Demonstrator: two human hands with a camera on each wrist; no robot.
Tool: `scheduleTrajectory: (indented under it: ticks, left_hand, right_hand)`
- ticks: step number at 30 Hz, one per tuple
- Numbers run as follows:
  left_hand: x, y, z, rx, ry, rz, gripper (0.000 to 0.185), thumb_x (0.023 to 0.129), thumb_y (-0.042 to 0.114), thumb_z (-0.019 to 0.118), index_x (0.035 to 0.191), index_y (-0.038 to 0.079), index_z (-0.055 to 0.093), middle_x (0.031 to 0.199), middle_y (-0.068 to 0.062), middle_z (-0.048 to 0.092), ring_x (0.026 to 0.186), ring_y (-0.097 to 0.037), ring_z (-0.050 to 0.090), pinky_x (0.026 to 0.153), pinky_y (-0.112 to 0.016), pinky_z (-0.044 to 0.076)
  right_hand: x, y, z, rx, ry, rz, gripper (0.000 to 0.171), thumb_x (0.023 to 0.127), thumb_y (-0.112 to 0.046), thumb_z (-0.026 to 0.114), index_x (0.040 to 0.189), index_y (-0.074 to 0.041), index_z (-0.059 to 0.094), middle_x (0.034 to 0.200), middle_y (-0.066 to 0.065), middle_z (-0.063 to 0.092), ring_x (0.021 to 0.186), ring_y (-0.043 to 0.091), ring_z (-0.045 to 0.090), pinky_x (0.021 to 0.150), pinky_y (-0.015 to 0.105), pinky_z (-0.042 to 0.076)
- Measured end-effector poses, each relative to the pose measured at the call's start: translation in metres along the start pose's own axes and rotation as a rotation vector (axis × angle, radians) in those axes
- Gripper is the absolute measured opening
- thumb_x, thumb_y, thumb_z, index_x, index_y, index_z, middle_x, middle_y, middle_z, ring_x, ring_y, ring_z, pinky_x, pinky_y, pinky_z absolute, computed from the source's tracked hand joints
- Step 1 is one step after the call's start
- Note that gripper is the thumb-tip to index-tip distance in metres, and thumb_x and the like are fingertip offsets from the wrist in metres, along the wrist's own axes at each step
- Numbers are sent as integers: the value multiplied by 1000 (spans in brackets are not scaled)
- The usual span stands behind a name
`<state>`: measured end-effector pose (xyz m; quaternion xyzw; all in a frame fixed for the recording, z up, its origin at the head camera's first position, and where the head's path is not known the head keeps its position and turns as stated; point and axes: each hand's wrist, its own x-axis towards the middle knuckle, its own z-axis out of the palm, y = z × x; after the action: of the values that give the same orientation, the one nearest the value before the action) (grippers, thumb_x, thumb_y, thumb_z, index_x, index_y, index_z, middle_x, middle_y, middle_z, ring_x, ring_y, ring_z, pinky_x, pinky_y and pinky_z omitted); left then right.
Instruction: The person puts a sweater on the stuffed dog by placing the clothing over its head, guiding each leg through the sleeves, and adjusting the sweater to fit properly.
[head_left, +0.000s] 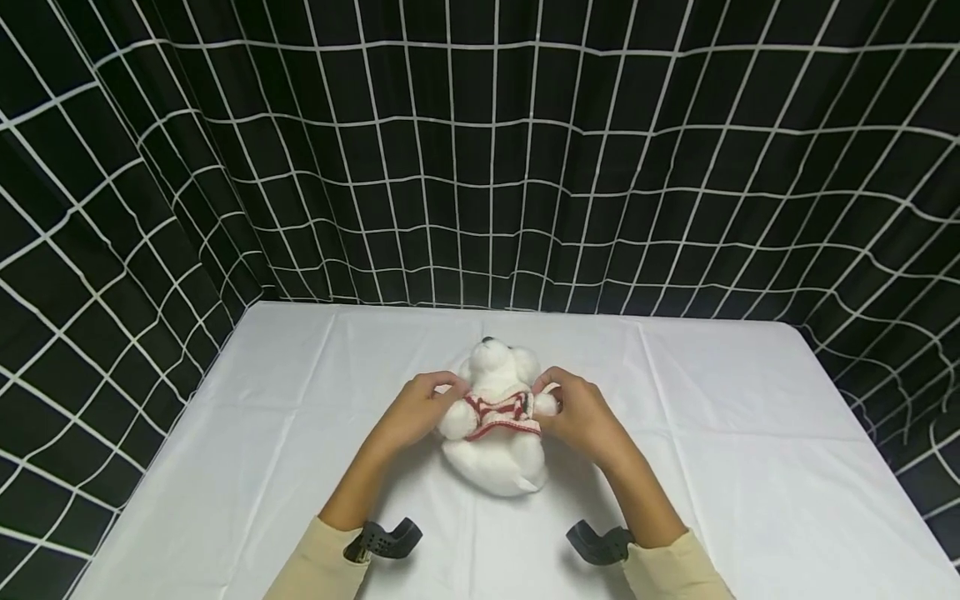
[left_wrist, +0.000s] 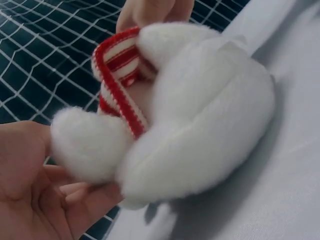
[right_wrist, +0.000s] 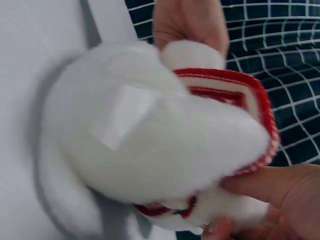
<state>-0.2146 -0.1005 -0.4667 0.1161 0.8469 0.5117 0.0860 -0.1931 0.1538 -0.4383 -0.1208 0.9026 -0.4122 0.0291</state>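
Item: white plush bear (head_left: 495,425), laid on its back at the centre of the white-covered table (head_left: 750,467), head toward 12 o'clock. A red-and-white striped knit garment (head_left: 501,414) is seen around its torso, both arms already through. The garment's edge at 9 o'clock is pinched by the left hand (head_left: 416,408); the edge at 3 o'clock is pinched by the right hand (head_left: 577,412). Dressing is judged nearly done; only straightening appears left. Backdrop: black gridded curtain (head_left: 480,150).

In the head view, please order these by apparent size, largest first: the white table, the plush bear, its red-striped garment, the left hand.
1. white table
2. plush bear
3. left hand and red-striped garment: they look alike, so no ranking.
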Motion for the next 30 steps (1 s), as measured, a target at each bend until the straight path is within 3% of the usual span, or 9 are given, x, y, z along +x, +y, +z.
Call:
scheduleTrajectory:
  ticks: [7,11,14,16,19,21,24,26,30]
  left_hand:
    - [-2,5,3,-8,-8,-2,31,101,31,61,118,8,73,69,-1,69,55,-10,58,55,-27,48]
    - [-2,6,3,-25,1,-4,30,100,30,62,117,7,73,71,-3,71,57,-10,60,55,-27,49]
    - [-2,4,3,-85,-12,-22,31,101,27,62,120,5,71,83,-10,74,64,-13,65,58,-33,56]
    - [-1,1,4,-132,-42,-25,31,102,24,61,123,3,69,102,-16,74,75,-16,67,62,-37,59]
    - [1,-5,6,-222,-117,-22,34,103,20,58,130,-1,64,127,-22,66,92,-21,69,69,-40,61]
    - [3,-9,6,-261,-148,-11,35,103,17,58,132,-2,61,134,-22,62,97,-21,67,71,-36,60]
    - [4,-14,6,-305,-149,-9,36,101,16,60,133,-1,62,134,-20,63,100,-19,67,72,-31,56]
    - [5,-15,6,-316,-135,-10,36,99,15,62,132,1,63,135,-18,63,103,-18,66,74,-30,55]
    - [7,-17,6,-321,-122,-5,36,97,17,66,131,3,65,137,-14,61,113,-22,62,79,-31,56]
  right_hand:
    - [2,-2,8,-27,29,63,32,79,2,72,109,-5,65,67,2,45,65,18,43,61,33,39]
    - [3,1,10,12,-6,107,31,81,-2,67,111,-6,61,92,11,62,86,26,53,77,39,44]
    - [4,3,9,22,-21,122,32,81,-6,65,112,-6,60,113,17,63,101,31,54,86,44,45]
    - [5,5,9,26,-30,136,31,82,-8,64,112,-5,60,116,18,62,104,32,54,88,46,46]
    - [5,7,6,37,-47,141,30,82,-8,65,112,-3,60,112,17,63,99,29,56,84,43,48]
    - [5,9,4,77,-72,148,30,83,-7,65,111,-2,61,101,16,63,84,26,58,70,39,50]
    - [4,11,1,145,-107,146,28,81,-5,67,109,1,63,83,12,61,60,19,52,52,31,44]
    - [4,12,-1,174,-122,137,27,81,-7,70,107,0,64,76,9,59,53,16,48,48,29,42]
    - [4,14,-6,183,-151,87,24,81,-11,74,101,-1,66,70,3,58,54,13,48,50,27,41]
